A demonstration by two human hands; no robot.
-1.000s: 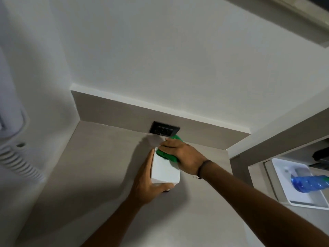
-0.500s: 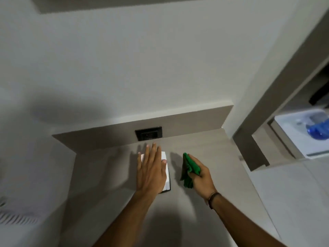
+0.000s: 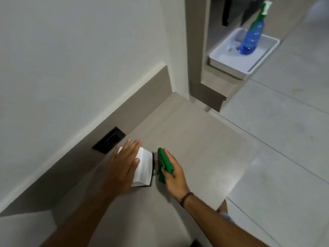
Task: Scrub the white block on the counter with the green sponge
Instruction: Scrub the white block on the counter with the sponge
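Note:
The white block (image 3: 144, 168) lies on the grey counter (image 3: 192, 139) close to the backsplash. My left hand (image 3: 122, 166) rests flat on top of it, fingers stretched out and covering its left part. The green sponge (image 3: 164, 164) is gripped in my right hand (image 3: 173, 173), held on edge just to the right of the block's side. A narrow dark gap shows between sponge and block, so I cannot tell whether they touch.
A black wall socket (image 3: 109, 139) sits in the backsplash behind the block. To the far right a white tray (image 3: 229, 66) holds a blue spray bottle (image 3: 251, 38) in a recess. The counter's right edge drops to a tiled floor (image 3: 284, 157).
One second ago the sponge was on the block's top with my left hand gripping its side. Now my left hand lies flat on top and the sponge is beside the block. The view swung right.

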